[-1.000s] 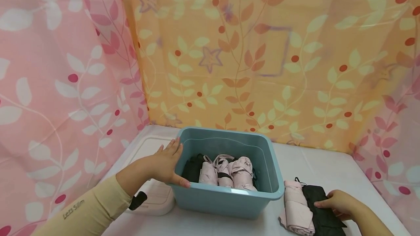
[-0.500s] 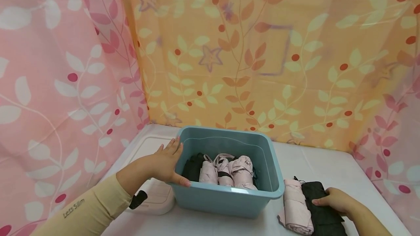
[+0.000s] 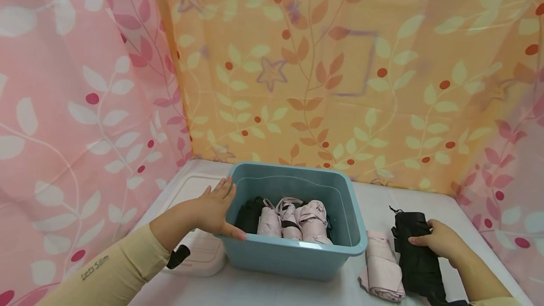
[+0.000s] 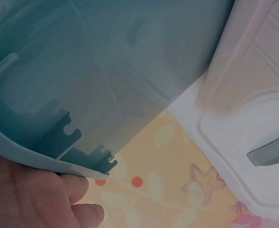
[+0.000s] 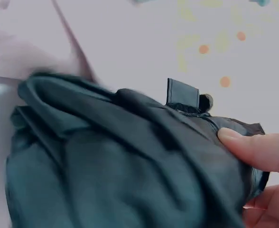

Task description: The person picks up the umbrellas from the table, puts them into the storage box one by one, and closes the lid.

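Note:
A blue plastic bin (image 3: 289, 261) stands in the middle of the table in the head view. My left hand (image 3: 212, 209) rests on its left rim, fingers spread and thumb along the front corner. Inside lie several rolled umbrellas: a black one (image 3: 248, 217) at the left and pink ones (image 3: 313, 221) beside it. To the right of the bin my right hand (image 3: 442, 244) grips a black folding umbrella (image 3: 420, 259) near its upper end, thumb on top. The right wrist view shows its loose fabric folds and a small strap tab (image 5: 183, 94). Beside it a pink rolled umbrella (image 3: 382, 268) lies on the table.
A white lid (image 3: 204, 256) with a grey handle (image 4: 272, 151) lies left of and behind the bin. Orange patterned cloth (image 3: 272, 122) hangs along the back, pink patterned cloth (image 3: 106, 122) at the left and right. The table (image 3: 255, 292) is covered in white.
My right hand has raised the black umbrella and shifted it away from me, apart from the pink one, which stays put. The left hand keeps its place on the rim.

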A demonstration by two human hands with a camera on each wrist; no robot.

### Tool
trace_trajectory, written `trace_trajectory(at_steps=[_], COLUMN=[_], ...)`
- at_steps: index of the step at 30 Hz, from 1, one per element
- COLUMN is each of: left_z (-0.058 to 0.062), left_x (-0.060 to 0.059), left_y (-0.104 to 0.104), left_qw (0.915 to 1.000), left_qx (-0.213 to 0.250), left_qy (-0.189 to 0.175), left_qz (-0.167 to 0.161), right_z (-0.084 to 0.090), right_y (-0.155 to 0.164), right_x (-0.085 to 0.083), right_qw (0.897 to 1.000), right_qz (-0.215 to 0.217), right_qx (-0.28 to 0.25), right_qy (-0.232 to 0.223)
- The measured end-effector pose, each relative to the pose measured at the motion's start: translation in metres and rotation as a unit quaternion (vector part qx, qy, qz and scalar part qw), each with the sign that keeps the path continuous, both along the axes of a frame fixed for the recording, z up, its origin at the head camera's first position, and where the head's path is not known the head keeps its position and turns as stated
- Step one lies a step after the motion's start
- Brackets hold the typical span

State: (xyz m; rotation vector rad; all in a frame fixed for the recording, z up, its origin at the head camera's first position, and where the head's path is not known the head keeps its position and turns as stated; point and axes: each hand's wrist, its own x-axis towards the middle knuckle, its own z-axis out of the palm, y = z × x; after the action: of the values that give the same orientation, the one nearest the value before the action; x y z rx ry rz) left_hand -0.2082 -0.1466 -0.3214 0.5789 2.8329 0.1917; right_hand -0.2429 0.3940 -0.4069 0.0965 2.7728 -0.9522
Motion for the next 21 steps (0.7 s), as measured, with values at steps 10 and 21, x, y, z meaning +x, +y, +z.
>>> trace_trajectory(at_steps=[10,21], left_z=[0.0,-0.004], left_x=[-0.001,-0.004], left_y=[0.0,-0.001], left_qw=[1.0,0.9997], left_qx=[-0.005,-0.023], left_qy=[-0.006,-0.003], left_qz=[-0.001,0.0], right_z=[0.05,0.106], right_y=[0.0,-0.026], right_x=[-0.011,-0.02], right_qw=[0.998,0.992], right_qz=[0.011,0.04], right_qx=[-0.043,-0.056], right_qy=[0.034,0.109])
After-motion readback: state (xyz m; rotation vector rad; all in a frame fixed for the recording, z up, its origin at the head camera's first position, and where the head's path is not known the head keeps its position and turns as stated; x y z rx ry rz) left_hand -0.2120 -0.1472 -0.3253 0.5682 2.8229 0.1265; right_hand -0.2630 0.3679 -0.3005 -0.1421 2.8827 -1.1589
